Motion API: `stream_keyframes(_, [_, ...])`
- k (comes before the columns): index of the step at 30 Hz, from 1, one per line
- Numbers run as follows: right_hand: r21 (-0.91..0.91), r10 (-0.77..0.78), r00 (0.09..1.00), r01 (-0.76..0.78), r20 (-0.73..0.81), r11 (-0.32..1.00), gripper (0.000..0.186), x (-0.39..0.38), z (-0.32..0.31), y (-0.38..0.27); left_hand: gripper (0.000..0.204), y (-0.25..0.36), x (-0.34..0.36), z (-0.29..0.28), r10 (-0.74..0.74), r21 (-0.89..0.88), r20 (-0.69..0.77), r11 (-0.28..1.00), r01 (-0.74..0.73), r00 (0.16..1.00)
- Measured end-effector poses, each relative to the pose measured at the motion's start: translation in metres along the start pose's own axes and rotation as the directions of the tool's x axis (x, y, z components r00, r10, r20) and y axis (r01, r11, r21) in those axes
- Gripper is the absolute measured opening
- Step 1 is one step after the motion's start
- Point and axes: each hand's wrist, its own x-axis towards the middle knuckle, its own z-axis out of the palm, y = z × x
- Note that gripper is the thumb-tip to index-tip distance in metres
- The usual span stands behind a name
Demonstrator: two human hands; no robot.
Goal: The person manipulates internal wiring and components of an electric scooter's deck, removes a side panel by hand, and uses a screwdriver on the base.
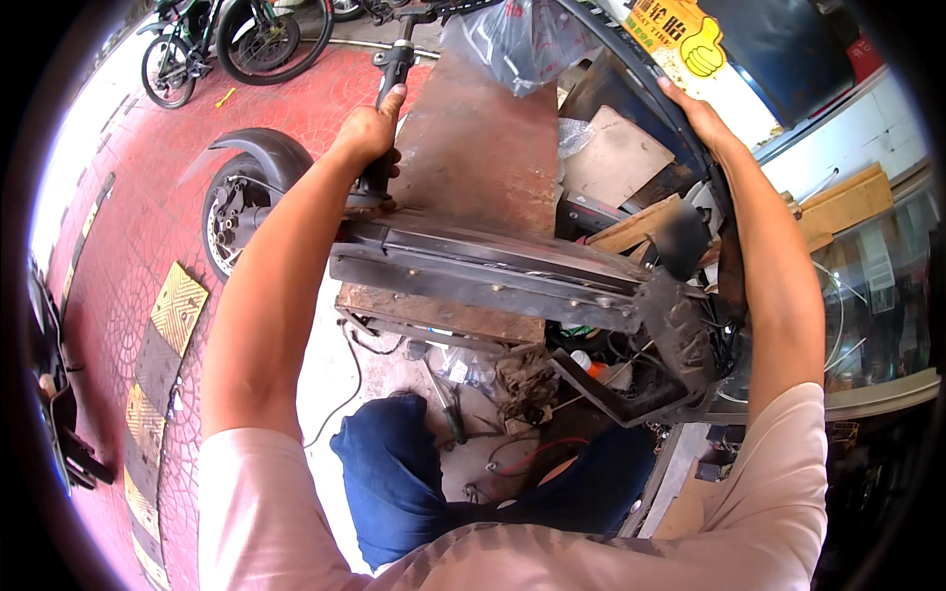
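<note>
A dark scooter frame stretches sideways in front of me over a low wooden bench. At its left end is a wheel with a disc brake under a black mudguard. My left hand is closed round a black upright post that rises beside this wheel. Toward the upper right, my right hand grips a long, black curved bar; some of its fingers are hidden behind the bar. Below the frame's right end hangs a dark, angular metal bracket.
A reddish-brown board lies beyond the frame. Parked bicycles stand at the far left. A screwdriver, cables and rags litter the floor between my legs. Wood pieces and a glass case are at right.
</note>
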Motion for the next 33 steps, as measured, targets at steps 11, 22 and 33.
stream_keyframes(11, [-0.083,0.161,0.985,-0.166,-0.059,0.983,0.102,0.017,0.007,0.048,0.085,0.022,0.034,0.009,-0.056,0.085,0.222,0.996,0.038,0.973])
stream_keyframes(22, [-0.163,0.21,0.978,-0.206,0.01,0.965,0.114,0.059,0.029,0.089,0.073,0.04,0.058,0.02,-0.258,0.205,0.293,0.957,0.204,0.921])
stream_keyframes(33, [-0.561,0.021,1.0,-0.025,-0.014,0.828,0.091,-0.027,-0.004,0.042,0.077,0.029,0.097,0.019,-0.131,0.595,0.252,0.802,-0.047,0.959])
